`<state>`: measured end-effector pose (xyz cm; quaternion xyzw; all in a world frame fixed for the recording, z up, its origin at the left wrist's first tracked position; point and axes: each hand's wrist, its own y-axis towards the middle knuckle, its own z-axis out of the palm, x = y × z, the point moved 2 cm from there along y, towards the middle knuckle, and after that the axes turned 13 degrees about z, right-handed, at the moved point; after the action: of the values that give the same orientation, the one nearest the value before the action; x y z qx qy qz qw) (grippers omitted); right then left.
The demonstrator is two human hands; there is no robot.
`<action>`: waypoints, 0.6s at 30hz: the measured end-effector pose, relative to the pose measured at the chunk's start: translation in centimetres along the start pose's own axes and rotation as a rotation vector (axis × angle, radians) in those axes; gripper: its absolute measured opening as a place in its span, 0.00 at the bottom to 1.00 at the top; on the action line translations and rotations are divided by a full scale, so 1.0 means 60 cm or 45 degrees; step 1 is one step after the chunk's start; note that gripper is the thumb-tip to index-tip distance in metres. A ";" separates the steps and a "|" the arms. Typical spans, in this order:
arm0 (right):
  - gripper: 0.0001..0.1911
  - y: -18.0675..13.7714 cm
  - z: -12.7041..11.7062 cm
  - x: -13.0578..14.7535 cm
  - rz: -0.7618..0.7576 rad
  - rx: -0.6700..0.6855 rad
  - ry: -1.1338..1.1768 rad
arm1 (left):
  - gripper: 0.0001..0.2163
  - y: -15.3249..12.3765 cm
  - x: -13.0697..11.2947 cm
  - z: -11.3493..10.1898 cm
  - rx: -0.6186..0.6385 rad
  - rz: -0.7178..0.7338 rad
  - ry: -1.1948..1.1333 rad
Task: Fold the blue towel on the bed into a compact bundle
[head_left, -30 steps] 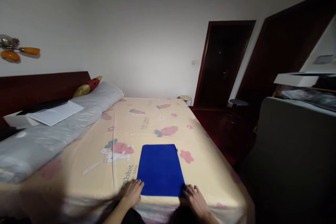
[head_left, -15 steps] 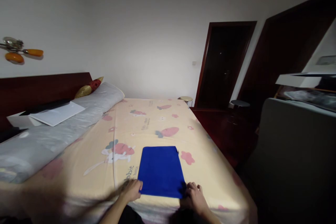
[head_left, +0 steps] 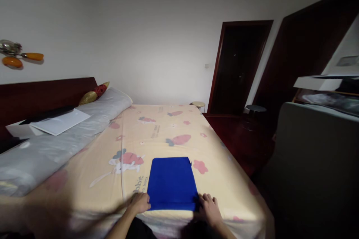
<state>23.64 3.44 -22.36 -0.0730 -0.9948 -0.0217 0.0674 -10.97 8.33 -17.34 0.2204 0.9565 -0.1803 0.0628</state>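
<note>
2 bare hands meet the near edge of a flat, rectangular royal-blue cloth on a bed. The left hand is curled at the cloth's near-left corner, fingers drawn together on the hem; the right hand lies at the near-right corner, fingers slightly apart and resting on the sheet against the cloth's edge. Whether either hand actually pinches the fabric cannot be told from this angle.

The cloth already lies smooth, square and apparently folded into a compact rectangle near the foot of the bed, at the middle of the near edge. Judging by that, the flattening looks largely done; any further fold from the near corners has not begun.

Beneath it spreads a pale yellow bedsheet printed with pink carrots and rabbits. Far left, a long grey bolster pillow runs along the dark wooden headboard, carrying a white sheet of paper, with a gold-and-red cushion at its far end. Far right stand a dark wooden door, 2 small round stools and a grey upholstered chair back. Nothing lies on the cloth or blocks the hands.
</note>
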 end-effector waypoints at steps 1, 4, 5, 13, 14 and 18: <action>0.25 0.000 -0.002 0.001 0.000 -0.028 -0.018 | 0.14 0.001 -0.002 0.002 -0.010 0.001 0.021; 0.26 -0.003 -0.003 0.005 -0.041 -0.081 -0.059 | 0.20 0.007 -0.015 0.016 -0.085 0.025 0.103; 0.25 -0.004 -0.001 0.007 -0.069 -0.086 -0.068 | 0.24 0.011 -0.023 0.023 -0.115 0.038 0.131; 0.18 -0.016 0.001 0.032 -0.217 -0.052 -0.069 | 0.34 0.031 -0.098 0.070 -0.146 0.320 0.164; 0.18 -0.017 -0.001 0.036 -0.218 -0.046 -0.064 | 0.33 0.031 -0.105 0.072 -0.159 0.351 0.160; 0.16 -0.026 -0.007 0.059 -0.291 0.021 -0.030 | 0.32 0.033 -0.126 0.081 -0.187 0.438 0.144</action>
<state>20.01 2.37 -21.50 0.0413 -0.9975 -0.0204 0.0533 -3.17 5.16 -20.94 0.3851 0.9174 -0.0839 0.0549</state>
